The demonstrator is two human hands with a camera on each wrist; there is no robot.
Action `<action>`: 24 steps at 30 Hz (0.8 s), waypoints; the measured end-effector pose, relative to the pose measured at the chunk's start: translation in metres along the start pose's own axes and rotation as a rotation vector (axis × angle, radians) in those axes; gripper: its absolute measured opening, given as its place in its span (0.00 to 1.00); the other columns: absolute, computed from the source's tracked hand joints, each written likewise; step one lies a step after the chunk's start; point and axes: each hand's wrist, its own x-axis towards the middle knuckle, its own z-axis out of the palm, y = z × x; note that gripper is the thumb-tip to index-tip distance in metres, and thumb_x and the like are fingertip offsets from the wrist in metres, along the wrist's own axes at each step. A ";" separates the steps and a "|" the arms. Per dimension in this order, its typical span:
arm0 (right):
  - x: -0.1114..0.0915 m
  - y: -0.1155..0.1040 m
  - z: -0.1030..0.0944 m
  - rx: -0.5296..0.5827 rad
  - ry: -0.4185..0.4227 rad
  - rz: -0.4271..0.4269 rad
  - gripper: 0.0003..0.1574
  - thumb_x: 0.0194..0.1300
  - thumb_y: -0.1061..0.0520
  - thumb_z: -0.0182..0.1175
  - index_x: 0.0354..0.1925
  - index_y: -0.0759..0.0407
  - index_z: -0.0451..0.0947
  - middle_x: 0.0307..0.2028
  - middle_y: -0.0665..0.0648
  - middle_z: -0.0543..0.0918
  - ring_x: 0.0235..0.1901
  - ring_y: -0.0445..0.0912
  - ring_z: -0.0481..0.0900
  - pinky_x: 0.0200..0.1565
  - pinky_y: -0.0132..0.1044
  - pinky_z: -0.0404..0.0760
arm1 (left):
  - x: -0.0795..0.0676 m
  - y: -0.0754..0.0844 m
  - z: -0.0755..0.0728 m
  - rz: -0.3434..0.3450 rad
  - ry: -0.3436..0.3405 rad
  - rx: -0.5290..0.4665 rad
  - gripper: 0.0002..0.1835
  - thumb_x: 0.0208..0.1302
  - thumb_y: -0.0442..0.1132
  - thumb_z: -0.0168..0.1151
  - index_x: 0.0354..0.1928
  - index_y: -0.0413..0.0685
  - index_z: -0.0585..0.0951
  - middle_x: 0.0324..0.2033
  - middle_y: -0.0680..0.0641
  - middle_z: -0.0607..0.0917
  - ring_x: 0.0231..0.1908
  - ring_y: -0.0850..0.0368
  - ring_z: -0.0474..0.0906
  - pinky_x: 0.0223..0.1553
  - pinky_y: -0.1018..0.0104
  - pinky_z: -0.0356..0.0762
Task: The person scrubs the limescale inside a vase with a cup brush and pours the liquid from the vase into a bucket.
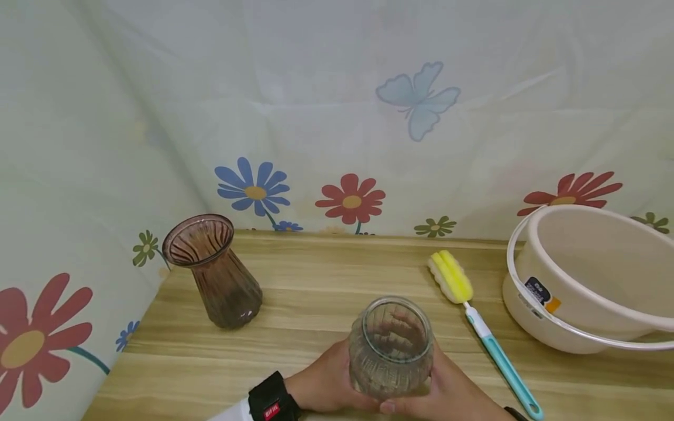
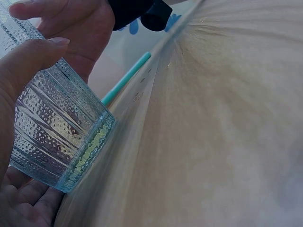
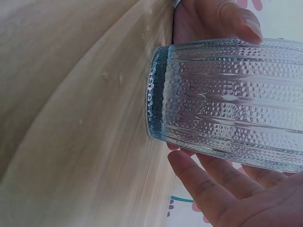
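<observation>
A clear glass vase (image 1: 387, 374) with ribs and a dotted texture stands upright at the front middle, held between both hands. My left hand (image 1: 327, 380) grips its left side, thumb across the near face in the left wrist view. From the right, my right hand (image 1: 454, 389) holds it with fingers curved along the wall. In the right wrist view, the thick bluish base of the glass vase (image 3: 222, 101) is right at the tabletop. The far fingers are seen only through the glass in the head view.
A brown ribbed vase (image 1: 226, 286) with a flared mouth stands at the left. To the right lies a bottle brush (image 1: 492, 345) with a yellow sponge head and teal handle. Beyond it sits a cream bucket (image 1: 558, 316) with its handle lowered. A flower-printed curtain (image 1: 316, 128) borders the wooden table (image 1: 305, 286).
</observation>
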 end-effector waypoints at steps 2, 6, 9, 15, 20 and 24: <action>0.000 -0.001 0.001 0.001 0.009 0.010 0.67 0.53 0.60 0.81 0.79 0.38 0.51 0.73 0.47 0.71 0.71 0.47 0.71 0.68 0.25 0.67 | -0.001 0.000 0.000 0.003 -0.001 -0.006 0.48 0.54 0.44 0.81 0.73 0.68 0.62 0.66 0.58 0.77 0.66 0.64 0.73 0.71 0.64 0.68; -0.001 -0.003 0.002 -0.011 0.006 0.053 0.66 0.55 0.59 0.80 0.79 0.40 0.51 0.73 0.47 0.70 0.71 0.46 0.71 0.67 0.25 0.66 | -0.002 0.001 0.001 -0.007 -0.009 -0.032 0.49 0.55 0.44 0.80 0.74 0.70 0.61 0.68 0.59 0.76 0.67 0.64 0.71 0.72 0.64 0.66; -0.002 -0.005 0.002 -0.033 -0.003 0.114 0.64 0.56 0.56 0.79 0.79 0.38 0.52 0.74 0.46 0.68 0.72 0.44 0.69 0.66 0.25 0.65 | -0.003 0.002 0.001 -0.010 -0.010 -0.031 0.49 0.55 0.45 0.80 0.74 0.72 0.61 0.68 0.59 0.76 0.67 0.64 0.71 0.72 0.64 0.66; 0.000 -0.003 0.004 -0.042 0.013 0.070 0.63 0.55 0.56 0.80 0.78 0.35 0.53 0.73 0.47 0.70 0.71 0.45 0.70 0.66 0.26 0.67 | -0.004 0.001 -0.002 -0.002 -0.027 -0.064 0.47 0.57 0.44 0.79 0.74 0.72 0.61 0.68 0.59 0.75 0.68 0.64 0.71 0.72 0.65 0.66; 0.005 0.005 0.011 -0.042 0.077 -0.113 0.67 0.51 0.59 0.82 0.79 0.42 0.53 0.71 0.51 0.73 0.67 0.48 0.74 0.65 0.29 0.73 | -0.003 -0.001 -0.002 0.011 -0.038 -0.083 0.47 0.58 0.43 0.78 0.74 0.73 0.61 0.69 0.58 0.75 0.68 0.63 0.71 0.72 0.65 0.66; 0.005 0.006 0.015 -0.018 0.132 -0.097 0.66 0.51 0.59 0.81 0.78 0.41 0.54 0.69 0.50 0.73 0.65 0.49 0.76 0.63 0.31 0.75 | -0.001 -0.004 -0.001 0.028 -0.036 -0.084 0.51 0.58 0.42 0.78 0.76 0.73 0.57 0.71 0.59 0.73 0.70 0.63 0.69 0.73 0.65 0.64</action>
